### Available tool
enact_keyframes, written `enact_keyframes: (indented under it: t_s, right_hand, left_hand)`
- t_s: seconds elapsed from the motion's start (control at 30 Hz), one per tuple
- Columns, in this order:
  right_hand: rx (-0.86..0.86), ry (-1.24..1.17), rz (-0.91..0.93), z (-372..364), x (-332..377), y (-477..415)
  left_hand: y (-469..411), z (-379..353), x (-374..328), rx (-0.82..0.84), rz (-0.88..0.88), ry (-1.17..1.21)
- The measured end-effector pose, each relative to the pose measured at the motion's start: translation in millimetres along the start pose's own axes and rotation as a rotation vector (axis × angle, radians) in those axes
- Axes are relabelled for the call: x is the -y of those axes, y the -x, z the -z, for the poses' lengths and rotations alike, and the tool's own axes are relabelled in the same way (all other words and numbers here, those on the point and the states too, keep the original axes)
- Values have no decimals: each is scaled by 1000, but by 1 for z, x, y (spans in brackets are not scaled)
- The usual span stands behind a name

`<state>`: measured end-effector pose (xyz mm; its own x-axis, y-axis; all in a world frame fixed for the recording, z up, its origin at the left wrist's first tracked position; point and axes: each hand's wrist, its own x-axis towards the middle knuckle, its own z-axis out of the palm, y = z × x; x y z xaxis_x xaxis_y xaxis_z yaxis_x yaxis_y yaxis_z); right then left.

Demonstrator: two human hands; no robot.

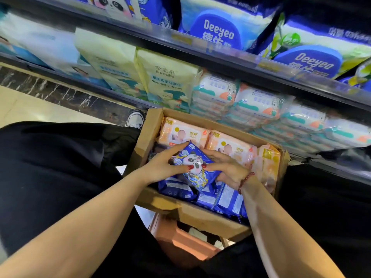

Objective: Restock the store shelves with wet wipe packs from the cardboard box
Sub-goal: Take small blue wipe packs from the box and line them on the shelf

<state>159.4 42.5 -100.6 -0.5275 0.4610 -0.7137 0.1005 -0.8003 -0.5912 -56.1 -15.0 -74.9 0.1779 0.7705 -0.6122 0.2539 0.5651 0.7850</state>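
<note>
An open cardboard box (147,137) sits in front of me below the shelves. Inside lie orange wet wipe packs (184,134) along the far side and blue packs (224,199) along the near side. Both hands hold one blue panda wet wipe pack (197,159) just above the others. My left hand (162,165) grips its left edge, thumb on the front. My right hand (230,167) grips its right edge, thumb on the front too, with a red bead bracelet on the wrist.
Shelves (220,55) rise behind the box: yellow baby wipe bags (166,77), stacked white-teal packs (259,105), blue Deeyeo packs (222,27) above. An orange stool (180,241) stands under the box. My black-clad knees flank it, a shoe (135,118) on the floor.
</note>
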Motion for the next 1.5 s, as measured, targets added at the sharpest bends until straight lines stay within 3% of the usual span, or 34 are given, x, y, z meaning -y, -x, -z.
enact_keyframes:
  t_s: [0.3,0.5,0.63,0.7,0.8,0.97,1.17,1.5]
  right_hand:
    - [103,-37,46,-12,6,-8]
    - [-264,-64,75,-7,-8,-31]
    - [-584,177,-76,15,-41,-50]
    - [-651,320,-108,18,-53,-55]
    - [-608,399,-125,12,-61,-63]
    - [-533,229,-121,2,-71,-79]
    - [-664,540,-137,-11,-74,-88]
    - [-638,699,-217,-20,-69,-90]
  left_hand:
    - [0,14,-1,3,7,264]
    - [-12,22,13,-289,11,278]
    - [-17,32,36,-475,72,246]
    - [-18,36,45,-558,112,160]
    - [-18,40,54,-605,158,43]
    - [-17,37,53,-602,194,29]
    - [-19,36,54,-571,228,68]
    - [-17,40,51,-556,242,94]
